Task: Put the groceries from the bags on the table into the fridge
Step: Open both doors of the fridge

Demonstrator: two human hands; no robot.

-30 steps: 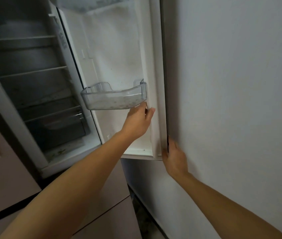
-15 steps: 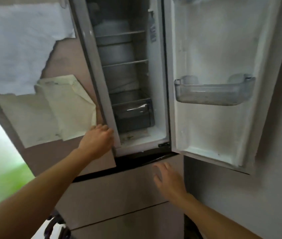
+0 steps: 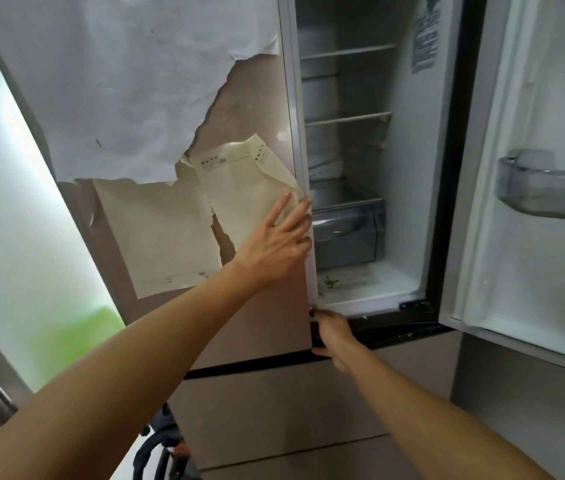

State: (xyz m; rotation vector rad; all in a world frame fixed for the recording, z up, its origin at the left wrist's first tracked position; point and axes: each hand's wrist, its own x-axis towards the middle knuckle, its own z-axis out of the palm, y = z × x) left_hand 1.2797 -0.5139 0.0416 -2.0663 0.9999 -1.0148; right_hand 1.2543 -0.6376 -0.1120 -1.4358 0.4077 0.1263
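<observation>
Head view showed the fridge [image 3: 409, 188] half opened. I judged the step in hand to be preparation only: getting the doors out of the way before any loading. Both hands were on the left door [image 3: 257, 98], which was shut or nearly so. The left hand [image 3: 274, 240] lay on that door's front near its free edge, with the index finger straight over a cream paper sheet [image 3: 250, 195] and the other fingers bent round the edge. The right hand [image 3: 331, 332] was closed on the same door's lower free corner, fingers curled into the dark gap beneath it. Neither hand carried food. Groceries, bags and tabletop were all out of frame, so I could not place them.

The next move, in my assessment, called for a pull on that edge to swing the left door wide, then a trip back for the bags.

Other findings:
- **Compartment:** Right of the left door it stood exposed, with shelves [image 3: 347, 119], a clear drawer [image 3: 347, 233] at the bottom, and crumbs [image 3: 329, 282] on the floor in front of it.
- **Right door:** Further right of the left door, the right door [image 3: 533, 289] hung open, carrying a door bin [image 3: 547, 192].
- **Paper:** A torn white sheet [image 3: 135, 81] covered the upper part of the left door's front.
- **Below the left door:** Closed drawer fronts [image 3: 274, 393] sat there. A dark object [image 3: 167, 445] beside them was too cut off to identify.
- **Obstruction:** Only the left door itself, plus loose paper that might catch under the fingers.
</observation>
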